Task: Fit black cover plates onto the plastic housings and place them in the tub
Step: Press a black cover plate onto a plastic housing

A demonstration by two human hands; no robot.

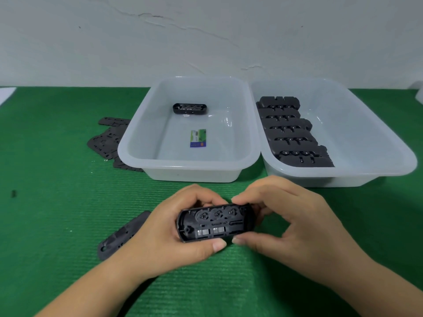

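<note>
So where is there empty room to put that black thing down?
Most of the left tub floor is bare, holding only one housing at the back and a sticker. The green mat is open at near left. It is crowded in the right tub, along its left side, where a row of housings lies.
</note>
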